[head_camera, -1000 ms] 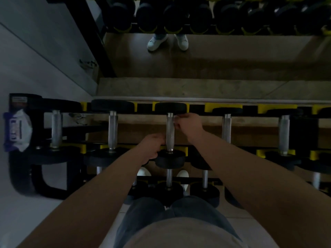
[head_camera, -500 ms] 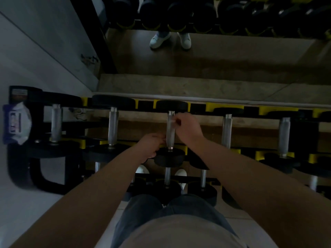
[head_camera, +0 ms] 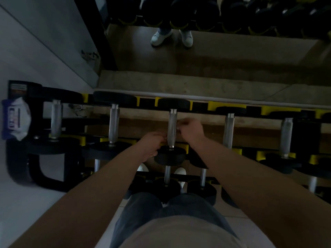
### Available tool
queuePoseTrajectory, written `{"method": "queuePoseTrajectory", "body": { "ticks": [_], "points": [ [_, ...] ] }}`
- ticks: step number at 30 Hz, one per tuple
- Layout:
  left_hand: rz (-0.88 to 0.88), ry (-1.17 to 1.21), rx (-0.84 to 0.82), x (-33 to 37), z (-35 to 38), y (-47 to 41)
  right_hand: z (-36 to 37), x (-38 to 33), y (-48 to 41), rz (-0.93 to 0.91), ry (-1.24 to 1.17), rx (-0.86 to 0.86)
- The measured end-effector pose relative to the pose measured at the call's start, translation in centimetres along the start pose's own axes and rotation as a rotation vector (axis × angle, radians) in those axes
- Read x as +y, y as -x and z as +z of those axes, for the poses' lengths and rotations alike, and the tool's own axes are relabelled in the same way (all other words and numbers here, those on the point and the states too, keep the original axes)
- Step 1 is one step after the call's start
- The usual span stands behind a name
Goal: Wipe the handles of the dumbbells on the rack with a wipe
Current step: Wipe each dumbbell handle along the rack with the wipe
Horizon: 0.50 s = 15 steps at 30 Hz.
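Note:
A black rack (head_camera: 225, 106) with yellow cradles holds a row of black dumbbells with silver handles. My hands are at the middle dumbbell's handle (head_camera: 172, 122). My left hand (head_camera: 152, 145) curls its fingers round the near end of that handle, just above the black head (head_camera: 170, 155). From the right side, my right hand (head_camera: 190, 130) pinches a small pale wipe (head_camera: 178, 130) against the middle of the handle. Most of the wipe is hidden by the fingers and the dim light.
A pack of wipes (head_camera: 15, 120) sits on the rack's left end. Neighbouring handles stand to the left (head_camera: 114, 123) and right (head_camera: 229, 130). A lower tier holds smaller dumbbells (head_camera: 167, 187) near my knees. Behind the rack, a mirror reflects white shoes (head_camera: 161, 35).
My right hand has slid a little toward me along the handle, from its far end to its middle. My left hand has stayed at the near end.

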<state>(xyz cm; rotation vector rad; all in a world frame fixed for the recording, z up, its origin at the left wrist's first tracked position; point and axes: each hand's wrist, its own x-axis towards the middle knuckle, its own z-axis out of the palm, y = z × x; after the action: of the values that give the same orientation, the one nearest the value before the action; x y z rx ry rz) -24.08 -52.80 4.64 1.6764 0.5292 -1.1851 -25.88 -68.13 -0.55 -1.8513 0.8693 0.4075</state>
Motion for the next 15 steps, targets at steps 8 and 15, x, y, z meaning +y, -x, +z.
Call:
{"method": "queuePoseTrajectory", "body": {
  "ticks": [8, 15],
  "points": [
    [-0.002, 0.012, 0.019, -0.3, -0.1, -0.6, -0.9, 1.1, -0.8, 0.04, 0.071, -0.383],
    [-0.026, -0.049, 0.012, -0.3, -0.6, -1.5, -1.5, -0.1, -2.7, 0.132, -0.09, -0.369]
  ]
}}
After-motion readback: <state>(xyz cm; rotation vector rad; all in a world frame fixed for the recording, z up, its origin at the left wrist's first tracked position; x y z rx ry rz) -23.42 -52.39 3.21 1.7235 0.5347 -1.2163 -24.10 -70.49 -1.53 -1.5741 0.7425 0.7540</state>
